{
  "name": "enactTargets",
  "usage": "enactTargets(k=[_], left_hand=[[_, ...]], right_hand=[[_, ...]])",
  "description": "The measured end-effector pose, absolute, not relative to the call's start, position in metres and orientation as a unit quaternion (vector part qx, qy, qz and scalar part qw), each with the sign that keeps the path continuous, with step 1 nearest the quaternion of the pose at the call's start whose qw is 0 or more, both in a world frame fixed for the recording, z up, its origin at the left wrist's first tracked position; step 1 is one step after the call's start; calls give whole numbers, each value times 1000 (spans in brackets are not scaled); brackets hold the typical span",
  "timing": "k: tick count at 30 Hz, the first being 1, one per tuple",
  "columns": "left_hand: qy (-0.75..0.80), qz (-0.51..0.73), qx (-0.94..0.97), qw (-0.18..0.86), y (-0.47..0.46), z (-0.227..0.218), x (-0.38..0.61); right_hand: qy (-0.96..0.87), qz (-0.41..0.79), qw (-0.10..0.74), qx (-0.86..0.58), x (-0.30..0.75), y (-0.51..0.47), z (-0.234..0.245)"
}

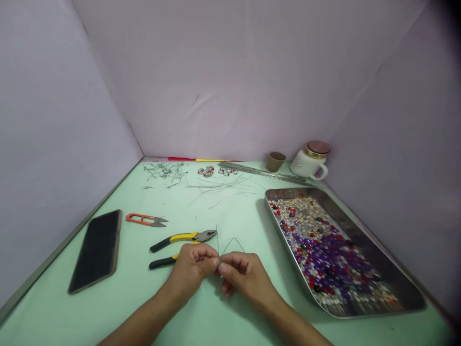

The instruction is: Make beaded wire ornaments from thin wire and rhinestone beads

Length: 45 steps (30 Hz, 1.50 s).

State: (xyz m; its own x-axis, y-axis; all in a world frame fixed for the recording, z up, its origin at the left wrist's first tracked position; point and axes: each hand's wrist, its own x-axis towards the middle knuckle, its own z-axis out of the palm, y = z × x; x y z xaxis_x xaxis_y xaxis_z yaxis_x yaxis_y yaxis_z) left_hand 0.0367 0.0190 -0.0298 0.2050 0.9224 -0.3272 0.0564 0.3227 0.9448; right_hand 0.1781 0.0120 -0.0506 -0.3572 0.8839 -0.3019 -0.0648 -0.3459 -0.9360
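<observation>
Thin wire (pixel 234 239) rises in a bent loop and a straight end above my fingertips. My left hand (pixel 196 269) pinches it between thumb and forefinger. Tip to tip with it, my right hand (pixel 241 273) also pinches the wire, its lower fingers curled. The spot where the fingertips meet hides what sits on the wire, if anything. Just beyond my left hand lie pliers (pixel 183 238) with yellow and black handles, partly covered by that hand. Orange thread snips (pixel 146 220) rest farther to the left.
A metal tray (pixel 298 271) of mixed beads stands at the right, a phone (pixel 97 252) at the left. Along the back are wire scraps (pixel 165 172), two beaded wire pieces (pixel 206 171), long wires (pixel 266 172), a brown cup (pixel 275 162) and a lidded white mug (pixel 306 163).
</observation>
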Motion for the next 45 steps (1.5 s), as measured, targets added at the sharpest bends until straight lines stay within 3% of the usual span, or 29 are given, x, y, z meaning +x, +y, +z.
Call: enactTargets(k=[11,37,41,45], left_hand=[[518,293,568,569,17,-26,41],[544,278,594,522,14,-32,38],[550,322,576,513,14,-37,37],[552,348,560,510,12,-40,38]], right_hand=[[-352,782,305,-413,183,16,-50],[-416,752,293,-419,182,16,-54],[-488,689,267,-465,196,3,-46],[-669,481,194,-533,233,1,-1]])
